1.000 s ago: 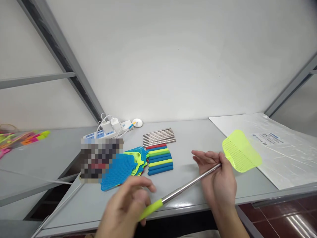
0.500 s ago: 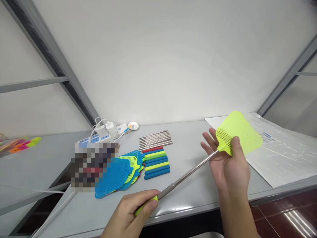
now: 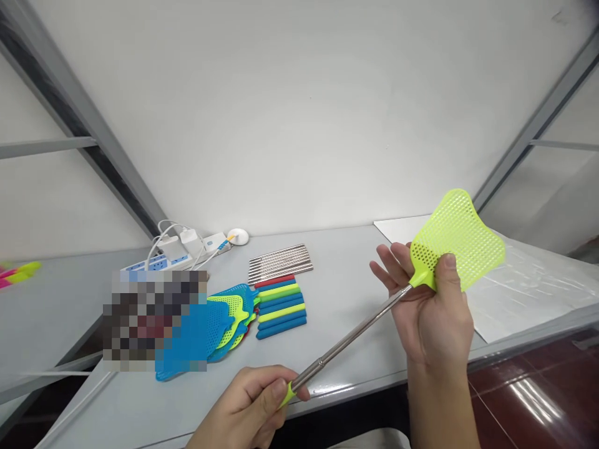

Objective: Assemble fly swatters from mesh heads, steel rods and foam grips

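A yellow-green fly swatter [image 3: 472,243] with a telescopic metal rod slants across the front of the table, held up by both hands. My left hand [image 3: 253,402] is wrapped round its yellow-green handle at the lower end. At the upper end, my right hand [image 3: 430,318] has its thumb on the lower part of the mesh head, while the other fingers spread partly behind it. Left of the rod lie stacked blue and yellow-green swatter heads [image 3: 196,330], beside a row of coloured handles [image 3: 281,308] and several metal rods [image 3: 281,263].
A power strip [image 3: 156,262] with white plugs and cables stands at the back left, near a round white object [image 3: 238,236]. White sheet packaging [image 3: 528,280] covers the table's right side. A pixelated patch hides things at the left. Grey frame posts flank the wall.
The tabletop items appear further left as my view has turned right. The swatter's head has tilted more face-on and sits slightly higher in view. Both hands keep their hold.
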`<state>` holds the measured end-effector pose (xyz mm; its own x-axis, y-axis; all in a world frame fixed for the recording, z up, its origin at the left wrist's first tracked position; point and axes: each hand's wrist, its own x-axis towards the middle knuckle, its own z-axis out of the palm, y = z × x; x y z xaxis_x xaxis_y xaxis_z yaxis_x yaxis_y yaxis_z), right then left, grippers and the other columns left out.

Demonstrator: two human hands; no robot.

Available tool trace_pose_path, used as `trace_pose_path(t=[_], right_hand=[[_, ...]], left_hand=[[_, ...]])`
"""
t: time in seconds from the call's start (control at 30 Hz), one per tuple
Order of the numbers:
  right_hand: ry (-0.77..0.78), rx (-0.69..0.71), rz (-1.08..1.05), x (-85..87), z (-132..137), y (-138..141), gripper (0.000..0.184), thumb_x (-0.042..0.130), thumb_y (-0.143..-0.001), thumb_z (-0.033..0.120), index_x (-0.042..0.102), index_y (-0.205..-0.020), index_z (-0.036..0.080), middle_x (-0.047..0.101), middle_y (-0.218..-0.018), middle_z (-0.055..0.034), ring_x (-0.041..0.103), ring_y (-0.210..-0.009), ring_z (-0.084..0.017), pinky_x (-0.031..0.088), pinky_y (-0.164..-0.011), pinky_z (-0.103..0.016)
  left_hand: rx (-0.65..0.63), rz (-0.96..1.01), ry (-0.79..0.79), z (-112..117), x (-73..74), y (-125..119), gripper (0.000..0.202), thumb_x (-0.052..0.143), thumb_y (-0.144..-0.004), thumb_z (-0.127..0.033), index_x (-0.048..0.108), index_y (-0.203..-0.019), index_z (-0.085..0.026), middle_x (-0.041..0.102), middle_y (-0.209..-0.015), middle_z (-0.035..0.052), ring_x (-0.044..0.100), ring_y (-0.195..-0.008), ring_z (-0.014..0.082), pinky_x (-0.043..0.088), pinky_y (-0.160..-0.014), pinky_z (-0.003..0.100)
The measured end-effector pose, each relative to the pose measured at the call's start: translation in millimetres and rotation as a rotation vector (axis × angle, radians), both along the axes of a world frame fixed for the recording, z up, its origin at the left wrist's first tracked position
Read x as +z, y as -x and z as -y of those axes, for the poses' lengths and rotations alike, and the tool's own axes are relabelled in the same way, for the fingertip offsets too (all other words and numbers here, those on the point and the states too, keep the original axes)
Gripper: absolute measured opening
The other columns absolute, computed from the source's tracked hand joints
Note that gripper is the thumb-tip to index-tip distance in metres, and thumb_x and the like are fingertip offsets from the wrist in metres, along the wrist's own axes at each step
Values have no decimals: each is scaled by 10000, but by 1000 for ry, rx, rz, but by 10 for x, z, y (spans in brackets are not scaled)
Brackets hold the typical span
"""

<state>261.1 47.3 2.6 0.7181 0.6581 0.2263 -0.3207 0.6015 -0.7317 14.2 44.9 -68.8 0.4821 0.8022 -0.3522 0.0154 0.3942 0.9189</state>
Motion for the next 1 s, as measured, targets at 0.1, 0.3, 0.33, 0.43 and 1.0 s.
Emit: trace_pose_path(t=[0.1,0.3,0.33,0.43,1.0], right_hand=[[28,105,50,-15,-26,104,359,566,-914,523,670,-1048,207,769,-935,-59,724,-989,-268,550,-901,-468],[109,397,46,-149,30,524,337,602,-908,486,657,-1065,193,771,-939,-69,738,-938,-290,555,-902,-480],[101,387,36,-149,39,546,328,604,-908,482,654,-1065,198,770,-945,-63,741,-923,-286,560,-891,-476],[109,442,33,-135,58,551,374,542,-935,517,661,-1079,193,767,-992,-91,729,-971,-289,570,-864,-467],[934,-191,1175,-479,13,-223,476,422,-932,510,629,-1284,264,707,-812,-29,645,-663,-224,495,-633,-337]], left_hand=[[-34,80,96,94,98,-221,513,688,-764,-637,712,-889,-140,293,-519,-86,211,-456,58,246,-443,203],[-54,216,82,211,390,-477,448,575,-877,-594,673,-900,-158,249,-510,-107,129,-402,37,188,-402,195],[-64,217,72,205,412,-469,436,566,-890,-580,667,-894,-156,243,-506,-109,121,-403,38,182,-400,193],[-59,250,68,169,399,-446,397,556,-911,-546,634,-887,-157,226,-491,-118,104,-400,38,174,-397,182],[530,-121,-939,258,-57,-878,126,438,-939,-179,457,-1039,-252,396,-1196,121,424,-1200,262,356,-1039,500]])
